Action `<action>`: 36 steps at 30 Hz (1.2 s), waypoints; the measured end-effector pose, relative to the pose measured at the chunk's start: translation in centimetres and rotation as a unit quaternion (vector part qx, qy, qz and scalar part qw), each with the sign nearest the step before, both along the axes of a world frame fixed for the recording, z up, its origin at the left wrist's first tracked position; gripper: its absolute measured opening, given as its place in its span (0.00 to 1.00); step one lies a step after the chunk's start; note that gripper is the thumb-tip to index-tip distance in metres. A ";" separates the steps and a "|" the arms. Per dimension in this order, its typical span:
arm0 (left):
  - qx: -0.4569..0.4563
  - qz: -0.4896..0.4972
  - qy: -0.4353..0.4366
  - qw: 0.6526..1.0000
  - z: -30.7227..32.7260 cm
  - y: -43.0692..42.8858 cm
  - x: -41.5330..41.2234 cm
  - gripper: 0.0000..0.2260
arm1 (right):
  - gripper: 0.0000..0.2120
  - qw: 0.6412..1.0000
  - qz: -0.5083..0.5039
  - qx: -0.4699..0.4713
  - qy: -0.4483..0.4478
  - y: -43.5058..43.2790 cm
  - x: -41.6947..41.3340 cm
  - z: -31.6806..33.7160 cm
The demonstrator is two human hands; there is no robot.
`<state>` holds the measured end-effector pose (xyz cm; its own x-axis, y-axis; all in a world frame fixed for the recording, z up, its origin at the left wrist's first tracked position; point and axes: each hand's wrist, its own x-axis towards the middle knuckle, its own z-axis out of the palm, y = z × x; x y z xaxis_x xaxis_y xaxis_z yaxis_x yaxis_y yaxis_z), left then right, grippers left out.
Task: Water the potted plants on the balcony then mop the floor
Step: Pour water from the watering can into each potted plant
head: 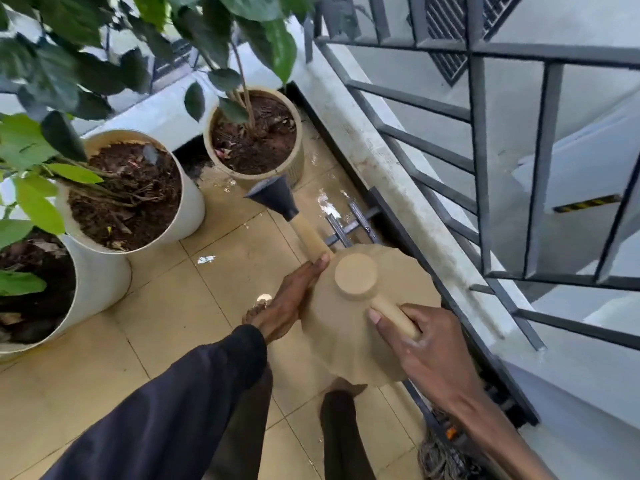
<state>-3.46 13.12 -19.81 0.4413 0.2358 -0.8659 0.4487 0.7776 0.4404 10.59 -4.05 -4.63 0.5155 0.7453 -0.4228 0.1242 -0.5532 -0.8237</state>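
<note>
Can [346, 341] held above wet tiled floor [173, 323], its rose [273, 197] near the beige pot [297, 168]; right hand [426, 348] with grip clamped on the handle, left hand [287, 299] flat against the side. Two white pots [190, 209] left, railing [479, 133] right; possibly a mop [440, 455] bottom right.

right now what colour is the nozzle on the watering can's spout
Dark grey, nearly black nozzle on the tan watering can; head view.
</note>
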 end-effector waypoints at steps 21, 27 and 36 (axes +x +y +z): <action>0.042 0.077 0.015 0.996 3.5 10.3 1.9 0.39 | 0.19 0.999 -0.015 0.033 -0.037 12.6 1.2 5.0; 0.006 0.073 -0.016 0.997 3.3 10.6 1.5 0.34 | 0.17 0.993 -0.005 0.016 -0.115 15.7 2.3 4.8; -0.050 0.121 -0.028 0.991 3.5 10.4 1.4 0.16 | 0.23 0.990 -0.016 -0.014 -0.143 18.4 4.5 4.6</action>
<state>-2.09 23.55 -16.31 0.4305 0.2557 -0.8656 0.2207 0.9001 0.3756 15.09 14.32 -0.05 0.6402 0.7166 -0.2770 0.3314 -0.5829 -0.7419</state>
